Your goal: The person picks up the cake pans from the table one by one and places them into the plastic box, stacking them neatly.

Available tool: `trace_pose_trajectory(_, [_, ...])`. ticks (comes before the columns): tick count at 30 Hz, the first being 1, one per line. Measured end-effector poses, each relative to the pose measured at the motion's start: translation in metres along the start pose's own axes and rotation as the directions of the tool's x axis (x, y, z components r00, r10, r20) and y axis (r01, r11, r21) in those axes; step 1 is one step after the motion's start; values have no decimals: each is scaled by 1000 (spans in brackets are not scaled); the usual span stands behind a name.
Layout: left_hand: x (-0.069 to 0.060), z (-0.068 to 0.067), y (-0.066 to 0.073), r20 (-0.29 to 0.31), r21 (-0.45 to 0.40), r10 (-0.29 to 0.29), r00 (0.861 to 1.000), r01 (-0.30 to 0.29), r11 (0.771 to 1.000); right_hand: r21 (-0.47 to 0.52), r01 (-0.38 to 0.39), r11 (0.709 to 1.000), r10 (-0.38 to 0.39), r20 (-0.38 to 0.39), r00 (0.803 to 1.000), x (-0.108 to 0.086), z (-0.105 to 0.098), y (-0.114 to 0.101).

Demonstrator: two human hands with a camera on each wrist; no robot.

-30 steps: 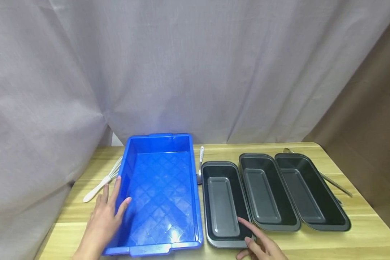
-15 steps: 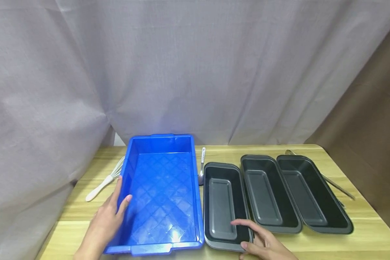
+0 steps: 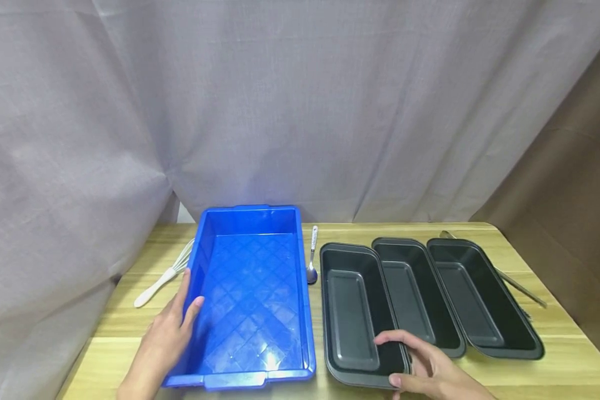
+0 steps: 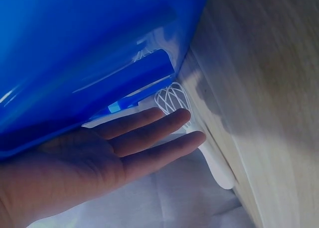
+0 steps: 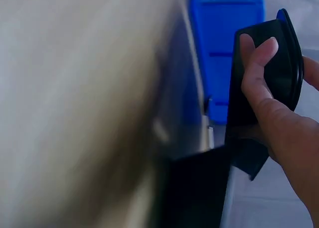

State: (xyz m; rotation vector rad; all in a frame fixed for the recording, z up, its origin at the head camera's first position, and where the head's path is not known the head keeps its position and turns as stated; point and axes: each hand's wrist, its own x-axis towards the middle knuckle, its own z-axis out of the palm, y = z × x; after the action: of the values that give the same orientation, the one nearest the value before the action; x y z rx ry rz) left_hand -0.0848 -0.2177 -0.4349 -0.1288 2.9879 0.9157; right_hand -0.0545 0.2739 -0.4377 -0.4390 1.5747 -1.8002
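The right hand (image 3: 430,372) gripped the dark pan (image 3: 352,319) beside the blue tray (image 3: 235,381)

From where I stood, the long pan in the person's grasp was the leftmost of three, just right of the tray. It was pinched at its near right corner: the forefinger reached over the wall to the inside, the thumb lay at the near rim, and more of the hand pressed against the dark outer side. Seen from above, its edge covered part of the middle pan (image 3: 410,294); the rightmost pan (image 3: 472,300) sat next along.

The left hand (image 3: 162,336) was at the tray's left side, fingers straight and loose along the outer wall, thumb over the rim.

Between tray and held pan, a spoon (image 3: 314,239) lay on the wooden table (image 3: 505,378). A white whisk (image 3: 160,282) rested left of the tray, near the left fingertips. A thin metal utensil (image 3: 520,288) stuck out from behind the rightmost pan. A grey curtain (image 3: 280,111) hung beyond.
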Motion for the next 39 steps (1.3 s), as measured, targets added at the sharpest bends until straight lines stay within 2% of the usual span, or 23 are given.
trace_pose_trajectory(3, [0, 0, 0, -7, -4, 9, 1000, -9, 1000, -125, -37, 991, 27, -78, 997, -3, 1, -19])
trace_pose_trajectory(6, [0, 0, -1, -11, -7, 13, 1000, -13, 1000, -283, -5, 959, -29, -116, 993, 0, 6, -35])
trace_pose_trajectory(9, [0, 1, -1, -8, -14, 13, 1000, -13, 1000, -350, 17, 937, -65, -127, 990, 7, 13, -49])
trace_pose_trajectory(13, [-1, 1, -2, -4, -21, 14, 1000, -14, 1000, -345, 15, 938, -62, -126, 990, 25, 24, -64])
trace_pose_trajectory(19, [-3, 1, -3, -20, -38, 35, 999, -36, 999, -272, 70, 960, -73, -3, 997, 66, 38, -76])
trace_pose_trajectory(24, [-3, 1, -2, -23, -59, 47, 999, -48, 997, -249, 31, 968, -21, 44, 999, 103, 47, -81])
trace_pose_trajectory(26, [-3, 1, -1, -21, -65, 50, 999, -52, 997, -243, 17, 970, -6, 48, 999, 115, 51, -82])
trace_pose_trajectory(33, [-3, 0, -1, -19, -68, 53, 998, -54, 996, -235, 36, 971, -19, 73, 997, 151, 65, -79])
trace_pose_trajectory(39, [-4, 1, -3, -33, -74, 66, 997, -68, 995, -282, -2, 959, 18, 53, 998, 173, 77, -76])
